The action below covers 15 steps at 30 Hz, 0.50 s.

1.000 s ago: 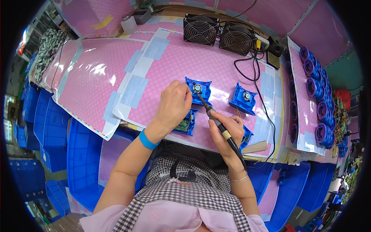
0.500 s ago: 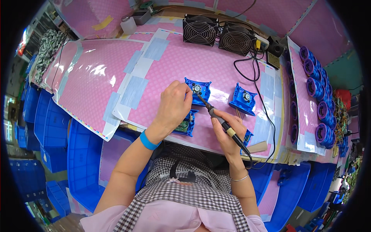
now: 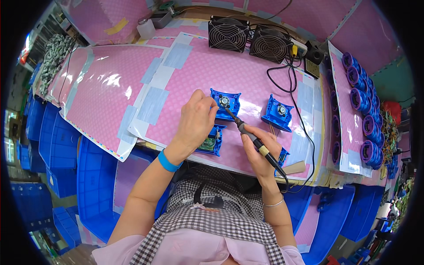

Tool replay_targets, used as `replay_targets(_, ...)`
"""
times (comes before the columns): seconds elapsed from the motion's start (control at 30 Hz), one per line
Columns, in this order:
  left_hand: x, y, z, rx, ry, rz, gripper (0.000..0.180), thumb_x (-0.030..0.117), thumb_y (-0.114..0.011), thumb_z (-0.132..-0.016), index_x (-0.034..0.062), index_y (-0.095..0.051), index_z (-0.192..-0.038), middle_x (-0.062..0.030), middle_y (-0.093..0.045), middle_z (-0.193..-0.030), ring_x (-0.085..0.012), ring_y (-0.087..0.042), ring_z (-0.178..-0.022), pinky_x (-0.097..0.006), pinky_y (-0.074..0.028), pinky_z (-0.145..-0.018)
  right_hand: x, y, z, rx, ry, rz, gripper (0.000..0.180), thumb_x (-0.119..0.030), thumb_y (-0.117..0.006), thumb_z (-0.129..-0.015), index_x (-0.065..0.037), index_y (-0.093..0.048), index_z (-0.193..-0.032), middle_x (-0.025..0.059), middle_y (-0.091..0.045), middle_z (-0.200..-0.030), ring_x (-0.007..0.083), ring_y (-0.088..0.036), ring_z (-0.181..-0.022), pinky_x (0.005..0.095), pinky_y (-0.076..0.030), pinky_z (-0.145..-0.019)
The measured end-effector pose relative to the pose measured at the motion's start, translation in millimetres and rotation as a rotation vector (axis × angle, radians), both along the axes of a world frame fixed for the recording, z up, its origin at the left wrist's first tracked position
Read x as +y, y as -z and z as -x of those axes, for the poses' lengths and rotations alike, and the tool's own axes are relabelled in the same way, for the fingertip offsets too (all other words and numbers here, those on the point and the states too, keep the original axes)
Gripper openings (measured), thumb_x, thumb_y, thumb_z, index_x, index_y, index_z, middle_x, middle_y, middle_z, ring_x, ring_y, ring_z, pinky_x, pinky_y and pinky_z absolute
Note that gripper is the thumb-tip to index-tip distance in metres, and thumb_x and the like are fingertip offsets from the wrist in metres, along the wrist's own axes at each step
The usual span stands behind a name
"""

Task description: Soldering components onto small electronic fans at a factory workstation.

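Centrally, back from the front edge of the worktop [image 3: 251, 81], a blue housing [image 3: 234, 106] lay open side up, with a round speaker [image 3: 224, 102] seated in it. The right hand [image 3: 258, 162] was closed around the handle of a soldering iron [image 3: 254, 141], whose tip slanted away from the front edge to the near rim of the speaker; whether the tip touched metal there could not be told. The left hand [image 3: 196, 117] was bent at the left side of the same housing, its fingertips drawn together; what, if anything, they pinched was hidden. Nearer the front edge, beside the left wrist, lay a second housing [image 3: 219, 140] containing a green circuit board [image 3: 207, 144], partly covered by the forearm. A third housing [image 3: 277, 120], also fitted with a speaker, stood toward the right edge, and a further blue part [image 3: 283, 157] showed just beside the right hand. A tan wedge-shaped piece [image 3: 294, 168] lay at the front edge, to the right. Two black fans [image 3: 228, 36] [image 3: 270, 44] stood side by side along the rear edge, and purple rings [image 3: 370, 152] were set in rows at the right end.
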<state>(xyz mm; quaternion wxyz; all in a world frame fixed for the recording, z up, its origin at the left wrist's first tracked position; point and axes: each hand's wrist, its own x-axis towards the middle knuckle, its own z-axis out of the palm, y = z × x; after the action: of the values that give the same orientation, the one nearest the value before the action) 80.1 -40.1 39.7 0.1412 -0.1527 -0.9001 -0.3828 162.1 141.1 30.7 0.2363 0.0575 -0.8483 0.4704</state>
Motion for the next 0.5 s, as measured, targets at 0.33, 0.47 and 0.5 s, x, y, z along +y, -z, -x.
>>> replay_targets(0.33, -3.7, -0.8, -0.8, -0.027, -0.028, -0.054, 0.007, 0.006, -0.068, -0.082, -0.0011, -0.067, -0.084, -0.0144, -0.056, -0.079, -0.0315, -0.058, -0.068, -0.042, -0.044, -0.06, -0.5, 0.8, -0.3, 0.0, -0.002, 0.006, 0.023, -0.006, -0.076, -0.077, -0.004, -0.073, -0.1, 0.0075, -0.074, -0.09, 0.0166, -0.067, -0.079, 0.0294, -0.046, -0.077)
replay_targets(0.47, -3.4, 0.2, 0.4, -0.044, -0.029, -0.072, 0.007, 0.005, -0.068, -0.082, -0.0012, -0.067, -0.084, -0.0143, -0.056, -0.079, -0.031, -0.058, -0.068, -0.042, -0.044, -0.06, -0.9, 1.2, -0.3, -0.002, 0.003, 0.001, 0.023, -0.006, -0.076, -0.077, -0.004, -0.073, -0.1, 0.0077, -0.074, -0.091, 0.0166, -0.067, -0.079, 0.0295, -0.046, -0.077)
replay_targets(0.5, -3.3, 1.4, 0.8, -0.03, -0.023, -0.07, 0.007, 0.005, -0.068, -0.082, -0.0013, -0.067, -0.085, -0.0143, -0.056, -0.079, -0.0308, -0.058, -0.068, -0.042, -0.044, -0.06, -0.9, 1.3, -0.2, 0.0, 0.001, 0.001, 0.023, -0.006, -0.076, -0.077, -0.004, -0.073, -0.1, 0.0077, -0.074, -0.091, 0.0166, -0.067, -0.079, 0.0295, -0.046, -0.077)
